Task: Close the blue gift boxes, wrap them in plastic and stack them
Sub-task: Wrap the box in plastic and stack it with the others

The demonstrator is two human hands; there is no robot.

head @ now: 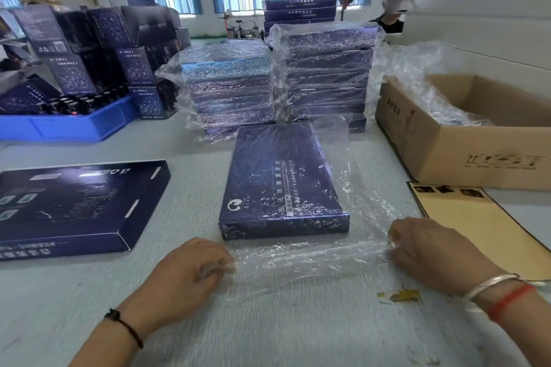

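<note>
A closed blue gift box (283, 182) lay flat on the tabletop (190, 176), inside a clear plastic bag (301, 262) whose open end reached toward the person. The left hand (190, 271) pinched one corner of that end and the right hand (432, 250) pinched the other. Behind stood two wrapped stacks (325, 74); an unwrapped box (71, 205) lay left, a cardboard carton (465, 146) right
</note>
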